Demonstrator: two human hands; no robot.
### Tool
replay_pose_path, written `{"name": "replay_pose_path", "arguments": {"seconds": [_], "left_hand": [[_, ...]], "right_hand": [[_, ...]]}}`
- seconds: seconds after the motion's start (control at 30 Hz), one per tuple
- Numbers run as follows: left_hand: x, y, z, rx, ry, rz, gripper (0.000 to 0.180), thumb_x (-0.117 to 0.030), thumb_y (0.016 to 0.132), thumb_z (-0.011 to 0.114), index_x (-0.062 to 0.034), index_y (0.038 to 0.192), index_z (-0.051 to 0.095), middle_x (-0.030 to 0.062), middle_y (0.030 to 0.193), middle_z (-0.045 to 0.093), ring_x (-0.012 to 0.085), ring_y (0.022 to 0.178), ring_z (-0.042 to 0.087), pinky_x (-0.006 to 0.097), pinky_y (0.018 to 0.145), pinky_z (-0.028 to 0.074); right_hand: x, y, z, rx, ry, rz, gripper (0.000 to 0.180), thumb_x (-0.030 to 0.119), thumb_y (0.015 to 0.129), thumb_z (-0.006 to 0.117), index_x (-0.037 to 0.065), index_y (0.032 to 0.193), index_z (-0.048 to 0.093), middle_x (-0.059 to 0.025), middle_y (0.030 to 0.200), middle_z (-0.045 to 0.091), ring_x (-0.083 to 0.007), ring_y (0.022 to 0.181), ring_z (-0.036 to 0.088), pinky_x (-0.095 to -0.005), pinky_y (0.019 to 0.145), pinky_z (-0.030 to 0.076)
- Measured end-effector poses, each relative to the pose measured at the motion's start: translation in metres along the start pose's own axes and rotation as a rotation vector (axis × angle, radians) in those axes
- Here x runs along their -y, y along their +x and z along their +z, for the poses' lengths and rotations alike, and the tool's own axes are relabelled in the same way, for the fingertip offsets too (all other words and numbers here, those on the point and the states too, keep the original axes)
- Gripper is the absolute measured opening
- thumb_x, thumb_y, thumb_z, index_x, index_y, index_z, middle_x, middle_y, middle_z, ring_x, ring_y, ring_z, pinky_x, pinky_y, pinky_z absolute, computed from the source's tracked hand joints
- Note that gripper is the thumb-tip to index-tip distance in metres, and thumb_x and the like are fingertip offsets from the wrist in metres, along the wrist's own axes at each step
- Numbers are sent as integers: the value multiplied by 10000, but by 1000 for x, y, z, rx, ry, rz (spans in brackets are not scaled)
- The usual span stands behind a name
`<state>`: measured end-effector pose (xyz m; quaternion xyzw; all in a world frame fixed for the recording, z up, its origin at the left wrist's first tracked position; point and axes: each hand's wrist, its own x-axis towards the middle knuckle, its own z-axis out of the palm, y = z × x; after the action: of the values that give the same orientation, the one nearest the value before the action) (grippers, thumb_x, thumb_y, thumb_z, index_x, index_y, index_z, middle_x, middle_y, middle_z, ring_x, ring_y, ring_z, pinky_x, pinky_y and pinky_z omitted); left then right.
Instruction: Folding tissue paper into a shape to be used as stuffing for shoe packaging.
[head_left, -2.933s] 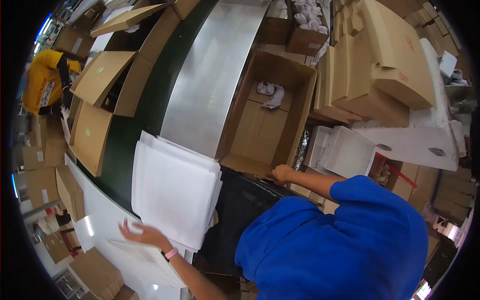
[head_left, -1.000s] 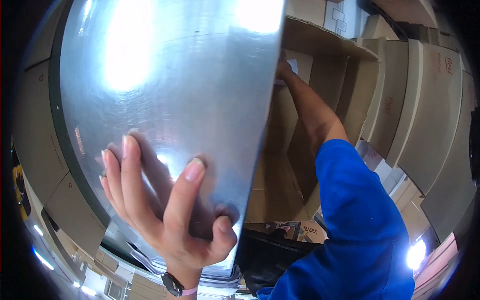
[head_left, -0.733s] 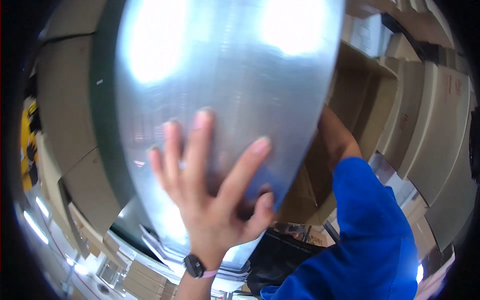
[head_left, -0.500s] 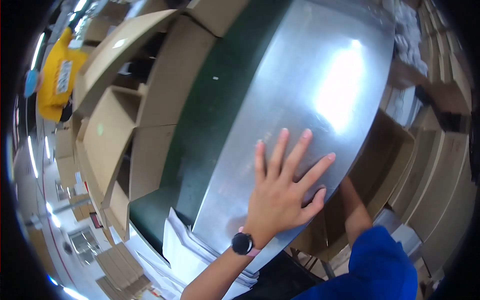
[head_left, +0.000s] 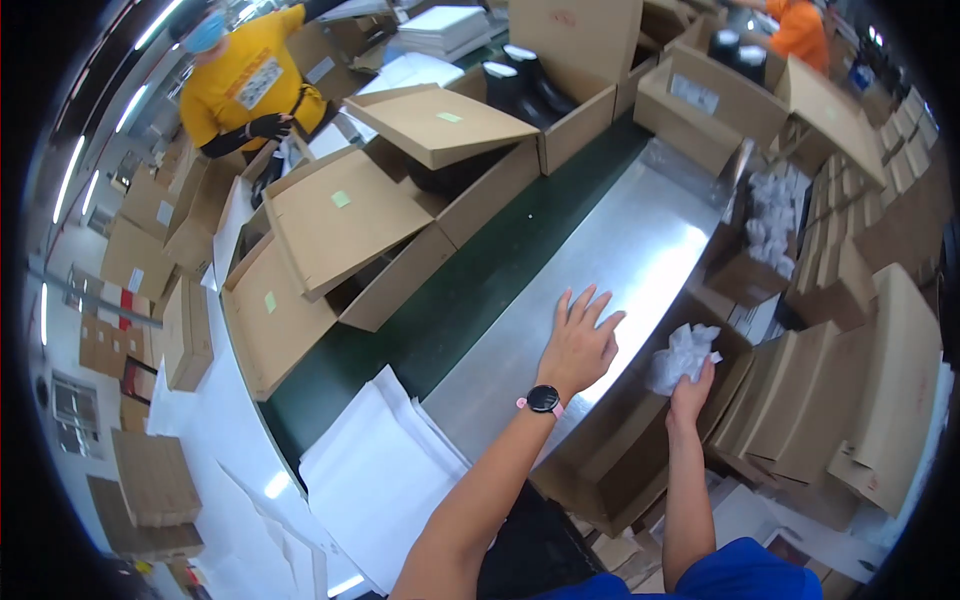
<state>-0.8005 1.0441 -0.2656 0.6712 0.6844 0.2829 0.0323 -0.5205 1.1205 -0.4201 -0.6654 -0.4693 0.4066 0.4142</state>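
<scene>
In my right hand (head_left: pixel 690 395) is a crumpled wad of white, thin paper (head_left: pixel 682 352), gripped by the fingers over a long open cardboard box (head_left: pixel 615 450). My left hand (head_left: pixel 578 348), with a dark round watch on a pink strap, has its fingers apart and holds nothing. It is over the shiny metal surface (head_left: pixel 500 350); whether it touches the metal I cannot tell. Close to my left forearm lies a stack of white paper sheets (head_left: pixel 375 470).
Beyond the metal runs a green belt (head_left: pixel 400 345) with open lidded boxes (head_left: pixel 350 215) along it; black boots (head_left: pixel 530 90) lie in one. Flattened cardboard (head_left: pixel 850 380) and a box of crumpled paper (head_left: pixel 745 280) stand right. Co-workers in yellow (head_left: pixel 245 80) and orange (head_left: pixel 800 35) are farther off.
My right hand has come up out of the box with crumpled paper in it. My left hand's fingers are less spread than before. The view has shifted, showing more of the belt and boxes.
</scene>
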Motion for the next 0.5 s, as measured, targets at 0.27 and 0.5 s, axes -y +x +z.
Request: {"name": "replay_pose_path", "arguments": {"seconds": [0.27, 0.5], "left_hand": [[-121, -143, -62, -159, -162, -116, 507, -15, 926, 748, -187, 1403, 744, 154, 1662, 573, 390, 1563, 529, 662, 1301, 361], [-193, -307, -169, -395, -248, -386, 450, 42, 911, 736, -174, 1298, 817, 158, 1542, 678, 408, 1432, 623, 538, 1220, 480]], "right_hand": [[318, -56, -49, -199, 118, -638, 664, -16, 1110, 551, 55, 1762, 446, -232, 1831, 360, -387, 1706, 350, -460, 1390, 278], [529, -80, 27, -102, 511, -1042, 664, -68, 1022, 584, -38, 1682, 515, -224, 1733, 489, -341, 1611, 483, -422, 1337, 372]]}}
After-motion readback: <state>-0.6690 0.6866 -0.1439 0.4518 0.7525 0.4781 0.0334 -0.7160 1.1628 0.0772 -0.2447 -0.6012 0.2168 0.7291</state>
